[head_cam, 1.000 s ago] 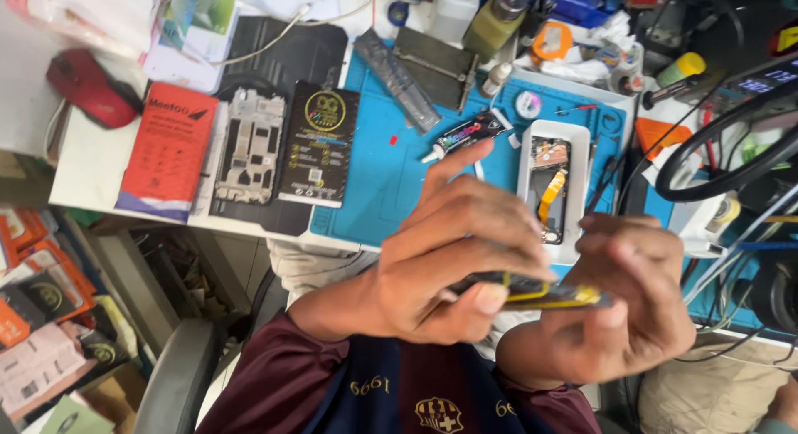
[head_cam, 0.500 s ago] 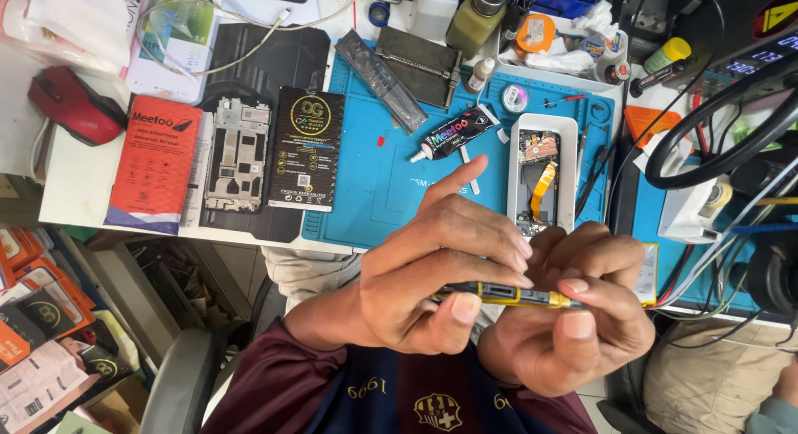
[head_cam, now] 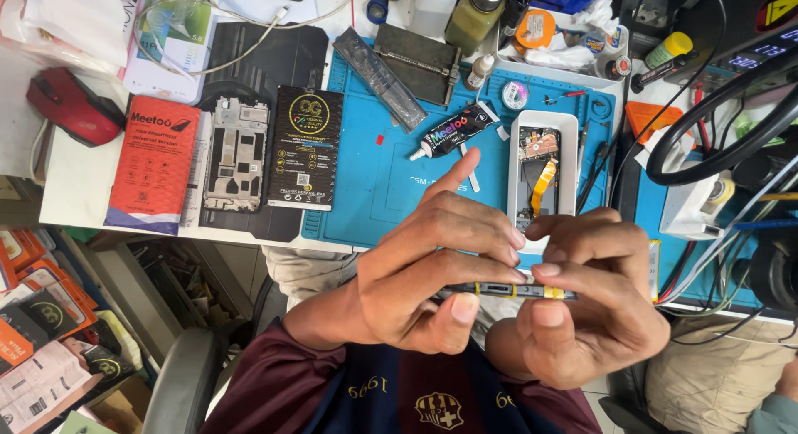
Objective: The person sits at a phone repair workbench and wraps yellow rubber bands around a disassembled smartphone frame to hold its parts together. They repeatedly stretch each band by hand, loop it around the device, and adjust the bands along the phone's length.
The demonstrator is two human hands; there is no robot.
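- Fingers of left hand (head_cam: 432, 268) clenched round a slim dark tool with yellow bands (head_cam: 507, 290); thumb under, fingertips on top, index finger lifted and pointing away from the body.
- Fingers of right hand (head_cam: 594, 305) pinched on the other end of the same tool, thumb below, fingertips meeting those of the left hand.
- Tool held level, close to the chest, above the lap and clear of the worktop (head_cam: 79, 197); its tip hidden between the fingers.
- Just beyond the hands: blue work mat (head_cam: 391, 172) on the worktop, carrying an opened phone in a white tray (head_cam: 542, 172), inner parts and an orange flex strip showing.
- Black glue tube (head_cam: 453, 130) lying tilted on the mat, left of the tray.
- Grey metal strip (head_cam: 382, 68) and dark flat plate (head_cam: 420, 60) at the far edge of the mat.
- Left of the mat: black flat package (head_cam: 306, 147), bare phone frame (head_cam: 238, 155) on a dark pad, red flat package (head_cam: 154, 164), side by side.
- Red computer mouse (head_cam: 71, 110) at the far left edge of the worktop.
- Bottles, tape rolls and small tins crowded at the far side, top of view.
- Black cables and a large dark ring (head_cam: 723, 122) to the right.
- Maroon and navy shirt (head_cam: 374, 397) at the bottom of view; grey chair arm (head_cam: 179, 384) at lower left.
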